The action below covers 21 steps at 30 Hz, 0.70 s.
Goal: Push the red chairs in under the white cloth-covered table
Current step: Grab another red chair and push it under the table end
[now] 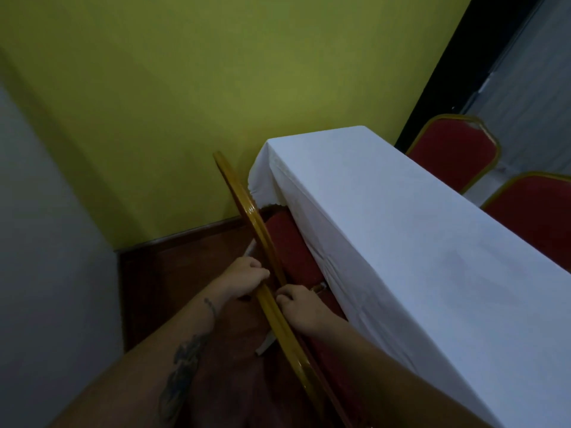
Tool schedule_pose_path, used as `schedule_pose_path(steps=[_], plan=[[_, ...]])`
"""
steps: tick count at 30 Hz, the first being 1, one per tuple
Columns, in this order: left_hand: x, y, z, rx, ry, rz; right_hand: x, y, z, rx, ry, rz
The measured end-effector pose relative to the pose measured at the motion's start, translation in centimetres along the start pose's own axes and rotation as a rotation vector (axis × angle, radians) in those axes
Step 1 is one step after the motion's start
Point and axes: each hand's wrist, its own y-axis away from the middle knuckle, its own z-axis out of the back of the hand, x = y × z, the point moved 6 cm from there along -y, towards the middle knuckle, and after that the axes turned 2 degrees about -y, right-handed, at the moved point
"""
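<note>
A long table with a white cloth (401,227) runs from the centre to the lower right. On its near side stands a red chair with a gold frame (262,230), its red seat (290,248) tucked under the cloth's edge. My left hand (247,278) grips the gold backrest rail from the outer side. My right hand (304,305) holds the same rail from the seat side, close to the cloth. On the far side of the table stand two more red chairs (457,152) (537,208), backs upright against the table's edge.
A yellow-green wall (216,88) is close behind the table's end, with a dark wooden skirting and floor (173,273). A pale wall (46,273) bounds the left. A dark door frame (438,78) stands at the right.
</note>
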Motion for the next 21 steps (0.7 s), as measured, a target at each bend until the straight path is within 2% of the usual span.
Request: schedule_pose_path(steps=[3, 5, 8, 12, 15, 21], plan=[[-0.1, 3.4, -2.2, -0.056, 0.090, 0.072, -0.6, 3.8, 0.5, 0.035, -0.117, 0.024], [-0.4, 5.2, -3.6, -0.100, 0.141, 0.139, -0.9, 6.9, 0.5, 0.135, -0.189, 0.035], [-0.5, 6.7, -5.0, -0.181, 0.214, 0.193, -1.8, 11.1, -0.3, 0.221, -0.015, 0.037], [-1.0, 7.7, -5.8, -0.340, 0.237, 0.227, -2.4, 13.9, -0.9, 0.066, 0.270, 0.129], [-1.0, 8.0, -6.0, -0.404, 0.250, 0.256, -2.8, 13.9, -0.9, 0.048, 0.285, 0.153], [-2.7, 6.4, -5.8, -0.453, 0.260, 0.209, -2.8, 12.2, 0.7, 0.021, 0.258, 0.149]])
